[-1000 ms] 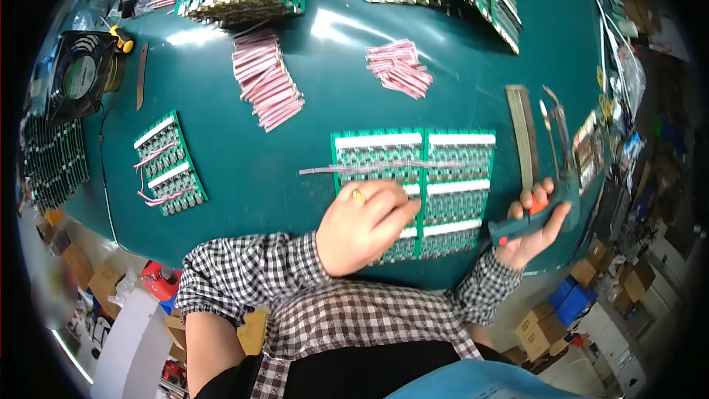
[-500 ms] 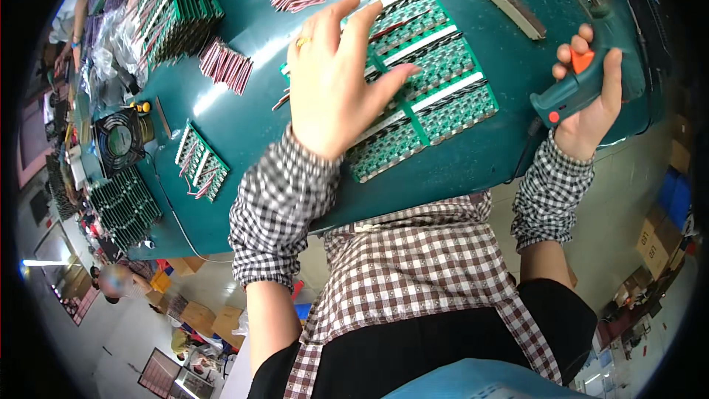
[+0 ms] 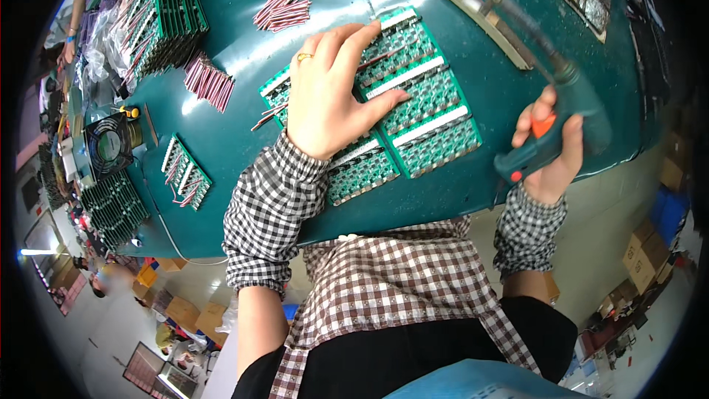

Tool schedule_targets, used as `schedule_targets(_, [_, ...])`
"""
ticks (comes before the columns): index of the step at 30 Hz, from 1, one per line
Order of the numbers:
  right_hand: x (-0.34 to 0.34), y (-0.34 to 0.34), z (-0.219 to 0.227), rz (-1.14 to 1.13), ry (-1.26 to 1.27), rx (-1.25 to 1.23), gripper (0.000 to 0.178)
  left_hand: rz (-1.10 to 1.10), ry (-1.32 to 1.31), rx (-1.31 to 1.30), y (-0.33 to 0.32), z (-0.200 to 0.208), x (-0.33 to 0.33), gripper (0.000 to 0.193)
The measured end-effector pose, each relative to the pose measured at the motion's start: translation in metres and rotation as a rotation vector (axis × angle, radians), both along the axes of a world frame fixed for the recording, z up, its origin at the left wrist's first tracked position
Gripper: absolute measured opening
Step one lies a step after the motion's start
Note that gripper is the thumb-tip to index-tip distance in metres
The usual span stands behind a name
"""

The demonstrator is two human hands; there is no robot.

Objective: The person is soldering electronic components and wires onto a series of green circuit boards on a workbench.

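My left hand (image 3: 329,100) lies over green circuit board panels (image 3: 428,107), fingers stretched forward and thumb apart; it hides part of them. The panels carry white strips and rows of small parts. Red and black wires (image 3: 269,114) stick out beside the hand. At the right, my right hand (image 3: 555,166) is wrapped round the handle of a dark green soldering gun (image 3: 580,107) with an orange trigger. Its metal front tube (image 3: 517,18) is smeared by motion and points away to the far left, above the table and apart from the panels.
Bundles of red and white wires (image 3: 210,83) lie left of the panels. Stacked circuit boards (image 3: 166,18) stand at the far left, near a small fan (image 3: 111,144). A smaller wired board (image 3: 186,174) lies closer. A long bar (image 3: 473,11) crosses the table's far side.
My right hand has moved left and nearer with the soldering gun, whose front tube now shows. The whole view has shifted slightly. My left hand stays over the panels.
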State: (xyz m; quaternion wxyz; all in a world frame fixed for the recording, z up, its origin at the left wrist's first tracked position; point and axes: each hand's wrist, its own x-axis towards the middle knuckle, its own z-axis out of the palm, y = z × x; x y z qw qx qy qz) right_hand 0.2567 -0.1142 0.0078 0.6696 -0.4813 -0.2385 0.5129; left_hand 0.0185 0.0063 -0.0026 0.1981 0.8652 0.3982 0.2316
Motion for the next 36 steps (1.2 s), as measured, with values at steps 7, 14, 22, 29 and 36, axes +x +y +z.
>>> schedule_targets(7, [-0.032, -0.013, 0.008, 0.088, 0.026, -0.023, 0.046, 0.132, -0.394, -0.119, -0.021, 0.015, -0.008, 0.037])
schedule_targets(14, [-0.069, -0.009, 0.015, 0.196, 0.014, -0.003, 0.051, 0.390, -1.309, -1.188, -0.038, 0.032, -0.011, 0.022])
schedule_targets(22, [-0.078, -0.005, 0.011, 0.231, 0.049, -0.042, 0.054, 0.394, -1.603, -1.268, -0.038, 0.026, -0.020, 0.016])
schedule_targets(29, [-0.087, -0.001, 0.013, 0.248, 0.020, -0.058, 0.048, 0.402, -1.621, -1.232, -0.039, 0.022, -0.024, 0.017])
schedule_targets(36, [-0.056, 0.012, 0.019, 0.129, 0.107, 0.026, 0.047, 0.473, -1.032, -0.571, -0.032, 0.014, -0.080, 0.020])
